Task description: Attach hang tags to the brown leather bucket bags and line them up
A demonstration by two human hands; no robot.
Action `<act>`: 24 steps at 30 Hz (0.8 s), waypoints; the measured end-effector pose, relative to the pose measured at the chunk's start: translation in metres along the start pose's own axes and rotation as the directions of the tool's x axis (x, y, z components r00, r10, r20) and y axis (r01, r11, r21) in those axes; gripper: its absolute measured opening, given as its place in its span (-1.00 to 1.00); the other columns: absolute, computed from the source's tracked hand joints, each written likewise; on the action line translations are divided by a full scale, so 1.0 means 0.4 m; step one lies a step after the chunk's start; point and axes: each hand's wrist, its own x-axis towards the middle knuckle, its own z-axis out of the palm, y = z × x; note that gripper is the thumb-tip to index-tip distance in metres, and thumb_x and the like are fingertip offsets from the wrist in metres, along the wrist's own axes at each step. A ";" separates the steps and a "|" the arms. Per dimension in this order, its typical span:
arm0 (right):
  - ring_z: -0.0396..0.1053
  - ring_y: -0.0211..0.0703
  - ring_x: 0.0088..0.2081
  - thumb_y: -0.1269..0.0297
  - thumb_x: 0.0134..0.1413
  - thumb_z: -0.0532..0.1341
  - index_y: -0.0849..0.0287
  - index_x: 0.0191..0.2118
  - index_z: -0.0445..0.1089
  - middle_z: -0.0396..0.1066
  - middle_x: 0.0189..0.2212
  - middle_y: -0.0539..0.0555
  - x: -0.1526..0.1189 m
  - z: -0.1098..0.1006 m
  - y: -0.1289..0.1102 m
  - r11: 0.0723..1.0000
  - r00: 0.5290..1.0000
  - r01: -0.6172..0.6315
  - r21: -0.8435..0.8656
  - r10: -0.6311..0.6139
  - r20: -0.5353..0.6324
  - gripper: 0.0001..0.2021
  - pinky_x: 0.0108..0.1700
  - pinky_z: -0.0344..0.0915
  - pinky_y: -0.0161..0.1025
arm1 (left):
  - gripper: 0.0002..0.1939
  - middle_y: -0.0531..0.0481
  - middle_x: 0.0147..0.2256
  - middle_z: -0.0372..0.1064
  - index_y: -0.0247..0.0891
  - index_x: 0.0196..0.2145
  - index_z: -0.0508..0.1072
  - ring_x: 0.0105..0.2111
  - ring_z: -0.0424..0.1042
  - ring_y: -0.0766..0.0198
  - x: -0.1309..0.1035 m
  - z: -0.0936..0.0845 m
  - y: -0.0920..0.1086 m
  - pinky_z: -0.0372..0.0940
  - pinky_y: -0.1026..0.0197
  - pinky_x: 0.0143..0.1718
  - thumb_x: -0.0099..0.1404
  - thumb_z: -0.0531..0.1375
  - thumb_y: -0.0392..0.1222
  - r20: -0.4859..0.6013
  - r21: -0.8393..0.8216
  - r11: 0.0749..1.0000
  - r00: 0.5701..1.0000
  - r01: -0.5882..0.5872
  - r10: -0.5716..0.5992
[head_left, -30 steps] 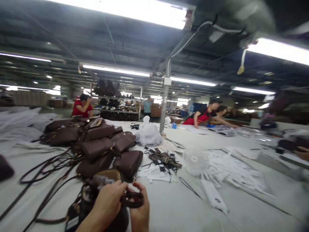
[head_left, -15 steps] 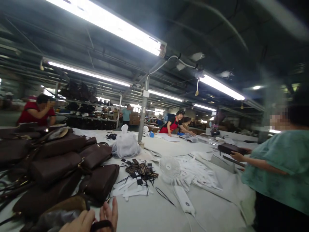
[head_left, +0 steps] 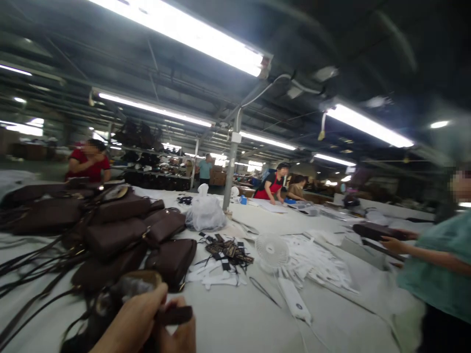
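Observation:
At the bottom of the view, my left hand (head_left: 138,311) is closed, its fingertips pinching at a dark brown leather strap (head_left: 176,315). Close beside it, my right hand (head_left: 186,336) curls its fingers round the same strap, which looks doubled into a short end. Under and left of my left hand lies a dark bag (head_left: 97,306), partly hidden by my forearm. Grey plastic stuffing (head_left: 134,287) and a tan lining edge show at its mouth. Just beyond lies a pile of dark brown leather handbags (head_left: 116,235), with long straps trailing left.
Black hang tags (head_left: 228,250) lie over white strips (head_left: 217,277) ahead. A white fan (head_left: 272,250) with a cord lies right of them, near a heap of white strips (head_left: 320,260). A tied plastic bag (head_left: 206,213) stands behind. A co-worker in green (head_left: 437,260) holds a dark item at right.
The view has swung left, so the table's contents sit further right. My hands have risen, and the right fingers, spread before, now curl round the strap.

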 end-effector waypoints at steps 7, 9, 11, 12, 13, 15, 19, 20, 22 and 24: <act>0.31 -0.26 -0.50 0.34 -0.13 0.21 0.13 -0.27 0.29 0.35 -0.50 -0.08 0.025 -0.049 -0.046 0.999 0.985 0.034 -0.007 -0.032 0.167 -0.79 -0.47 0.26 -0.36 | -0.84 -0.04 -0.34 0.48 -0.16 -0.30 0.41 -0.29 0.46 0.13 0.003 -0.102 -0.003 0.23 0.20 -0.27 0.21 0.07 -0.34 -0.089 0.186 0.981 0.995 0.050 -0.034; 0.27 -0.27 -0.53 0.37 -0.13 0.20 0.14 -0.30 0.32 0.30 -0.54 -0.10 0.017 -0.065 -0.047 0.996 0.977 0.080 -0.048 -0.069 0.202 -0.83 -0.47 0.25 -0.36 | -0.85 -0.04 -0.29 0.46 -0.18 -0.35 0.42 -0.26 0.42 0.15 -0.003 -0.106 -0.018 0.23 0.20 -0.25 0.20 0.08 -0.36 -0.106 0.203 0.979 0.994 0.012 0.010; 0.24 -0.27 -0.53 0.38 -0.12 0.19 0.14 -0.29 0.35 0.29 -0.55 -0.09 0.004 -0.089 -0.045 0.992 0.965 0.106 -0.074 -0.084 0.250 -0.83 -0.48 0.24 -0.36 | -0.84 -0.07 -0.25 0.42 -0.19 -0.37 0.42 -0.20 0.37 0.13 -0.012 -0.107 -0.038 0.23 0.18 -0.21 0.18 0.08 -0.38 -0.123 0.214 0.976 0.991 -0.030 0.057; 0.24 -0.27 -0.52 0.38 -0.10 0.19 0.15 -0.27 0.36 0.31 -0.53 -0.07 -0.002 -0.103 -0.042 0.992 0.959 0.103 -0.077 -0.078 0.274 -0.82 -0.48 0.24 -0.35 | -0.83 -0.08 -0.23 0.41 -0.20 -0.38 0.42 -0.17 0.35 0.12 -0.016 -0.108 -0.052 0.22 0.17 -0.19 0.16 0.08 -0.40 -0.137 0.205 0.978 0.989 -0.027 0.056; 0.26 -0.25 -0.51 0.37 -0.08 0.20 0.15 -0.25 0.37 0.33 -0.51 -0.05 -0.007 -0.119 -0.037 0.994 0.954 0.088 -0.072 -0.064 0.293 -0.81 -0.46 0.26 -0.34 | -0.83 -0.08 -0.23 0.40 -0.21 -0.38 0.42 -0.15 0.33 0.12 -0.018 -0.110 -0.068 0.22 0.17 -0.16 0.15 0.08 -0.41 -0.154 0.168 0.986 0.988 -0.005 0.031; 0.31 -0.22 -0.45 0.35 -0.06 0.20 0.16 -0.22 0.37 0.39 -0.43 -0.01 -0.012 -0.151 -0.021 0.999 0.946 0.036 -0.037 -0.022 0.324 -0.79 -0.40 0.30 -0.31 | -0.83 -0.06 -0.24 0.38 -0.21 -0.39 0.42 -0.14 0.31 0.14 -0.019 -0.118 -0.105 0.20 0.19 -0.15 0.13 0.09 -0.41 -0.160 0.038 0.997 0.985 0.065 -0.058; 0.37 -0.15 -0.38 0.31 -0.07 0.21 0.16 -0.18 0.38 0.42 -0.38 0.03 0.006 -0.195 0.005 0.999 0.928 -0.049 -0.023 0.054 0.368 -0.75 -0.33 0.34 -0.26 | -0.96 0.05 -0.35 0.37 -0.23 -0.46 0.43 -0.28 0.32 0.23 -0.005 -0.133 -0.166 0.19 0.28 -0.29 0.05 0.20 -0.29 -0.076 -0.185 0.976 0.989 0.112 -0.128; 0.37 -0.15 -0.38 0.30 -0.07 0.21 0.16 -0.18 0.38 0.42 -0.39 0.03 0.016 -0.199 0.007 0.998 0.927 -0.049 -0.045 0.063 0.369 -0.74 -0.34 0.34 -0.26 | -0.97 0.06 -0.39 0.35 -0.24 -0.47 0.43 -0.32 0.32 0.25 0.000 -0.133 -0.174 0.18 0.29 -0.33 0.03 0.22 -0.27 -0.067 -0.214 0.970 0.989 0.112 -0.129; 0.39 -0.12 -0.35 0.29 -0.08 0.20 0.15 -0.17 0.38 0.44 -0.36 0.03 0.035 -0.199 0.002 0.995 0.933 -0.025 -0.094 0.057 0.355 -0.73 -0.31 0.35 -0.23 | -0.95 0.08 -0.46 0.32 -0.27 -0.49 0.43 -0.37 0.30 0.26 0.009 -0.126 -0.182 0.15 0.30 -0.40 0.02 0.21 -0.25 -0.062 -0.290 0.949 0.988 0.119 -0.143; 0.41 -0.07 -0.26 0.25 -0.08 0.19 0.13 -0.14 0.37 0.46 -0.25 0.07 0.052 -0.189 -0.015 0.987 0.942 0.033 -0.157 0.022 0.334 -0.70 -0.22 0.38 -0.19 | -0.93 0.09 -0.49 0.31 -0.29 -0.47 0.43 -0.41 0.29 0.28 0.014 -0.115 -0.184 0.12 0.31 -0.45 0.02 0.18 -0.26 -0.059 -0.372 0.920 0.986 0.123 -0.156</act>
